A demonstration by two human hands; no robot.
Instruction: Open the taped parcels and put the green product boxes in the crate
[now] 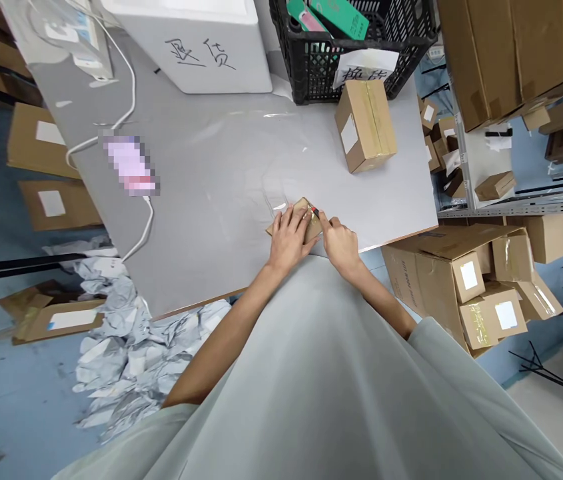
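A small brown cardboard box (305, 212) lies at the near edge of the grey table (221, 173). My left hand (288, 237) rests flat on top of it with the fingers stretched out, pressing it down. My right hand (340, 244) is closed in a pinch on a thin red-tipped tool (314, 211), its tip touching the box's right end. What kind of tool it is I cannot make out.
A taped cardboard box (365, 125) stands further back on the table, behind it a black crate (351, 47) and a white foam box (196, 40). A white cable (131, 120) crosses the left side. Cartons fill the floor and the shelves to the right; crumpled bags lie at the left.
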